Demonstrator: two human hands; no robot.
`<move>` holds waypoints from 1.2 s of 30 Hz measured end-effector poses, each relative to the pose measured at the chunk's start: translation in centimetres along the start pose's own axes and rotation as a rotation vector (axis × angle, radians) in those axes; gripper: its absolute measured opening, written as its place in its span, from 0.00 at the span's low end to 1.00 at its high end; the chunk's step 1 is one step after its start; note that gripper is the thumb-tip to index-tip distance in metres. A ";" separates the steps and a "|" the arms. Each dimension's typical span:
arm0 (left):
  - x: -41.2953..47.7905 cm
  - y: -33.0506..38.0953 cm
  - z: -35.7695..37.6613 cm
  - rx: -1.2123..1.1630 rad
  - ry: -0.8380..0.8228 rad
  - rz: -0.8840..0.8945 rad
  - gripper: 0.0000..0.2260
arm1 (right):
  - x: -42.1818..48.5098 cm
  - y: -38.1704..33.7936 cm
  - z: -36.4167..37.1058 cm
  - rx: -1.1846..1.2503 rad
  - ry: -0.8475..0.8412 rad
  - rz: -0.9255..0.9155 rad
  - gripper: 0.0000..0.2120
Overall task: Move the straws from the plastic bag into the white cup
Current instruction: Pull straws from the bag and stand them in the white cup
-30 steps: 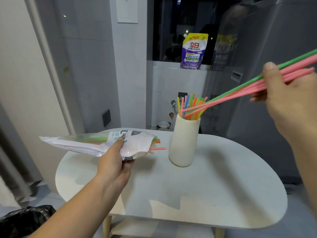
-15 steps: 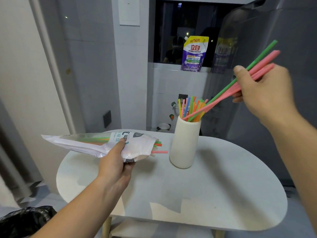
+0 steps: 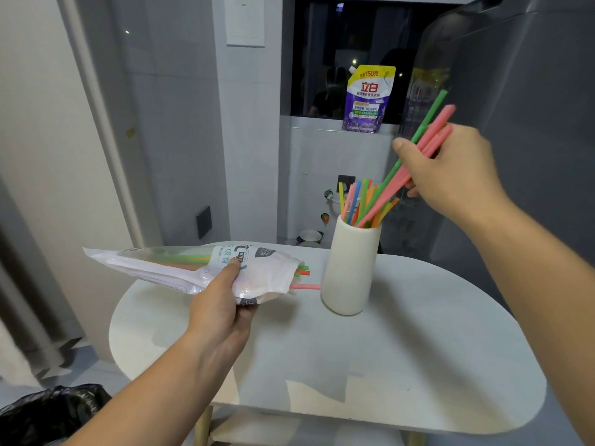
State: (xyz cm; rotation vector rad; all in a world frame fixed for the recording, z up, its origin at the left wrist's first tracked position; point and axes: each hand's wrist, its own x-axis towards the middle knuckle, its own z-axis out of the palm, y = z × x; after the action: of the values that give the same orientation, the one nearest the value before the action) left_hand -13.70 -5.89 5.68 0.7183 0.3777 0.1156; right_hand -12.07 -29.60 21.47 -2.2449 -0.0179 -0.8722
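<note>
Your right hand [image 3: 450, 175], upper right of frame, pinches bunch of pink and green straws [image 3: 428, 136]; long axis slants down-left, lower tips already inside white cup [image 3: 351, 268] at centre. Your left hand [image 3: 222, 304] grips plastic bag [image 3: 180, 268] above table [image 3: 418, 349], left of cup, mouth toward cup, few straws sticking out.

My right hand [image 3: 450, 175] holds four straws [image 3: 428, 136], one green, three pink; one white cup [image 3: 351, 268]; one plastic bag [image 3: 193, 268] in my left hand [image 3: 222, 307].
</note>
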 end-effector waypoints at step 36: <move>-0.4 -0.3 0.2 -0.007 -0.015 -0.018 0.07 | 2.1 2.6 5.5 -0.235 -0.158 -0.113 0.26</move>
State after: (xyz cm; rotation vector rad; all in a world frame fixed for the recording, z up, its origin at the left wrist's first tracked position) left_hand -13.97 -6.31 5.74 0.7087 0.3694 0.0944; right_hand -6.59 -28.51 18.29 -2.5496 -0.1220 -0.7880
